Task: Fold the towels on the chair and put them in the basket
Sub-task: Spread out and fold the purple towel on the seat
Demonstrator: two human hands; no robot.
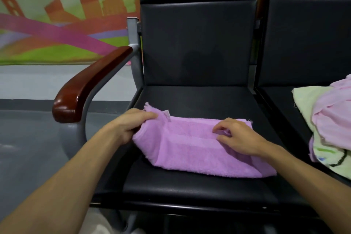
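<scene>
A purple towel (191, 148) lies folded into a long band across the black chair seat (190, 190). My left hand (131, 125) grips the towel's left end and lifts that corner, where a small white tag shows. My right hand (239, 137) rests on the towel's right part with curled fingers pinching the top layer. On the neighbouring seat at the right lies a heap of towels: a pale pink one (336, 112) over a light green one (307, 100). No basket is in view.
A brown wooden armrest (89, 85) on a grey metal frame stands left of the seat. The black backrest (197, 40) rises behind. Grey floor (28, 138) and a colourful wall mural (57, 15) lie to the left.
</scene>
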